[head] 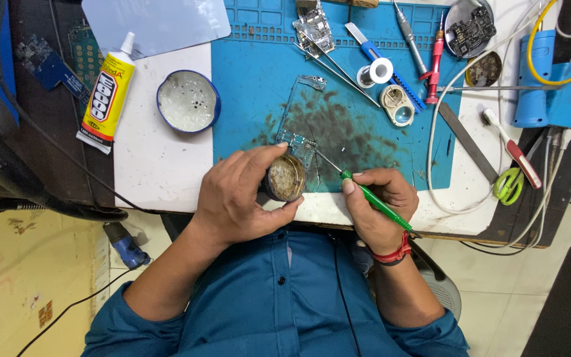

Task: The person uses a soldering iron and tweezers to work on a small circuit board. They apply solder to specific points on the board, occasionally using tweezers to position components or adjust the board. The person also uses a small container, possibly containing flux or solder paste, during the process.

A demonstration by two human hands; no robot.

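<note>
My left hand (239,195) grips a small round tin (285,178) with a brownish, crusted inside, tilted at the near edge of the blue work mat (252,79). My right hand (378,205) holds a green-handled soldering iron (371,198) like a pen. Its metal tip points up and left toward a small circuit board (299,142) lying on the stained, dark-smudged part of the mat just beyond the tin. A thin clear frame (305,92) rises from the board toward the far side.
A yellow glue tube (108,96) and a blue-rimmed round dish (188,101) lie on the white surface at left. Tweezers (335,66), a solder spool (375,71), screwdrivers (434,63), a small round tin (398,106), green scissors (509,185) and white cables (444,192) crowd the far and right side.
</note>
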